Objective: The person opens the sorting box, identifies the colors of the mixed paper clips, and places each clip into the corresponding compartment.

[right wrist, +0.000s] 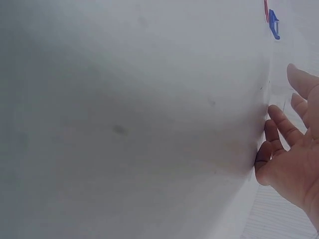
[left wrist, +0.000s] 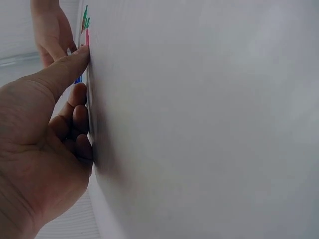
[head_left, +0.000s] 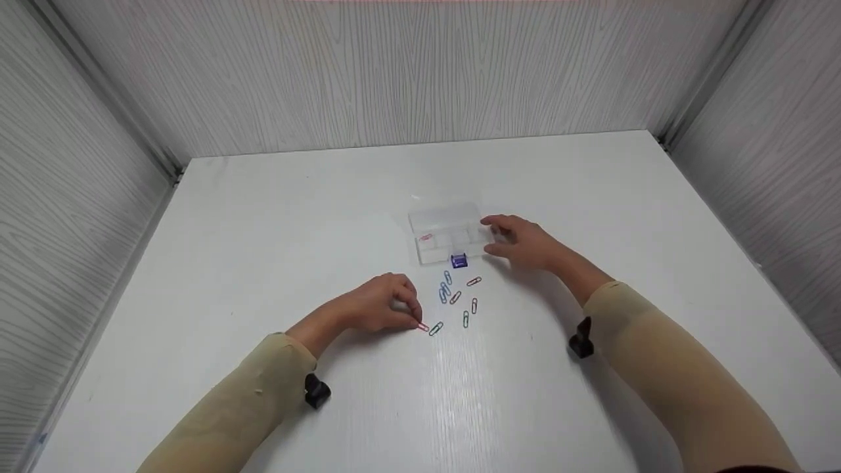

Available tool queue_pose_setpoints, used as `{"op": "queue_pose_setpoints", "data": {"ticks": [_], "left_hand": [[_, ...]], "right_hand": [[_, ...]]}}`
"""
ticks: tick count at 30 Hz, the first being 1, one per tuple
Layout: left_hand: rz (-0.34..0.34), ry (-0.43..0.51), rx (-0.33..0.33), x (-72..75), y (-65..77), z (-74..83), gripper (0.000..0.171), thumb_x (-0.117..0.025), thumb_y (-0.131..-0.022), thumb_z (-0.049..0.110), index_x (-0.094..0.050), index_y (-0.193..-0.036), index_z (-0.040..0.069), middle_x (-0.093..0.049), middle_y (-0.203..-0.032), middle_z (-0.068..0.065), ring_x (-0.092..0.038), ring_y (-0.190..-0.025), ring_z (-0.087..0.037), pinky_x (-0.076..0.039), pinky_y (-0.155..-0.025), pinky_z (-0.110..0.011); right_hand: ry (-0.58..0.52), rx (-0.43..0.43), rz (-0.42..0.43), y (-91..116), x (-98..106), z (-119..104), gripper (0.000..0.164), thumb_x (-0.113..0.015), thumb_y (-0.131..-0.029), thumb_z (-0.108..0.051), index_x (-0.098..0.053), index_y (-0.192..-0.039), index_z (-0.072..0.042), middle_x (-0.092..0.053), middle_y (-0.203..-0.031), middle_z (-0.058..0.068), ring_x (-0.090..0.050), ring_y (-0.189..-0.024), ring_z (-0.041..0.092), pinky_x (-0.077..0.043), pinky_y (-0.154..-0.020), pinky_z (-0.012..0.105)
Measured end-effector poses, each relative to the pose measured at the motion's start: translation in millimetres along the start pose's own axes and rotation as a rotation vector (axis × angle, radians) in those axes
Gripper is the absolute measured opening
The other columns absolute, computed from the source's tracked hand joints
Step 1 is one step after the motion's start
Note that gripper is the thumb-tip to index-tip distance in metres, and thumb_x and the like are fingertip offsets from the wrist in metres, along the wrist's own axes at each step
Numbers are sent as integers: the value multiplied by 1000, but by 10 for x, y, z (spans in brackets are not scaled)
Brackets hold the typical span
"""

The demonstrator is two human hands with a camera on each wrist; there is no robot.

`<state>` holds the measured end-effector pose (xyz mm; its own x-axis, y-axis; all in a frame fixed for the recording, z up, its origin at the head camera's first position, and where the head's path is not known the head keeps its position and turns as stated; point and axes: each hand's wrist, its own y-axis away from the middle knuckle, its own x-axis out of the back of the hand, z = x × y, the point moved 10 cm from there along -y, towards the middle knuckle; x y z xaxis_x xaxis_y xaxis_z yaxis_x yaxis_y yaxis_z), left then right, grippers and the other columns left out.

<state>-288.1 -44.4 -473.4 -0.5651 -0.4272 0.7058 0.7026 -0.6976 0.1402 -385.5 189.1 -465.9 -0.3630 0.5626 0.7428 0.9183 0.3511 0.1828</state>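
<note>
At the near left of a loose group of clips, my left hand [head_left: 384,305] has its thumb and fingertips on a pink paper clip [head_left: 423,326]. The clip's pink end [left wrist: 87,37] sticks out past the thumb tip in the left wrist view. A clear plastic compartment box [head_left: 433,255] lies with its lid raised at the back and a purple latch [head_left: 459,261] at its front. One red-pink clip [head_left: 426,236] sits in its left rear compartment. My right hand [head_left: 522,243] is at the box's right end, thumb and fingers apart and loosely bent.
Between the hands and the box, several paper clips lie scattered: blue ones [head_left: 444,289], a dark red one [head_left: 474,281], and green ones [head_left: 466,319], [head_left: 436,328] among them. White wood-grain panels [head_left: 420,72] stand behind and at both sides of the white table [head_left: 295,217].
</note>
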Motion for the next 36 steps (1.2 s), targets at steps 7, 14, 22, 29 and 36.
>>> {"op": "queue_pose_setpoints", "data": {"ticks": [7,14,22,29,36], "left_hand": [[-17,-7,-28,-8,5,55,2,-82,-93,16,-81,-91,18,-62,-105,4,-54,-111,-22,-40,-107,-45],[-14,26,6,-17,21,31,9,-80,-95,17,-79,-87,22,-62,-106,5,-52,-114,-21,-39,-109,-43],[-12,25,18,-16,25,12,10,-79,-95,17,-77,-87,23,-62,-107,4,-52,-114,-21,-39,-108,-43],[4,28,16,3,27,13,11,-78,-96,16,-77,-87,22,-63,-105,5,-53,-111,-21,-40,-106,-42],[34,64,23,33,24,-5,9,-77,-98,16,-77,-90,20,-64,-101,5,-56,-103,-19,-45,-101,-40]], "right_hand": [[-15,-1,6,7,0,6,62,-70,-103,-39,-47,-159,-27,-48,-157,10,-36,-152,31,-25,-125,52],[-25,-3,19,3,-7,31,62,-71,-102,-39,-49,-158,-27,-49,-157,9,-37,-151,29,-25,-125,51],[-21,13,29,28,1,-3,63,-67,-103,-47,-49,-158,-25,-49,-159,10,-37,-152,30,-26,-125,51],[-27,20,41,22,9,-13,58,-62,-107,-43,-48,-160,-23,-49,-159,11,-39,-151,30,-26,-125,50],[-30,22,28,14,-11,5,69,-62,-107,-43,-35,-167,-23,-46,-162,13,-35,-155,31,-26,-125,50]]}}
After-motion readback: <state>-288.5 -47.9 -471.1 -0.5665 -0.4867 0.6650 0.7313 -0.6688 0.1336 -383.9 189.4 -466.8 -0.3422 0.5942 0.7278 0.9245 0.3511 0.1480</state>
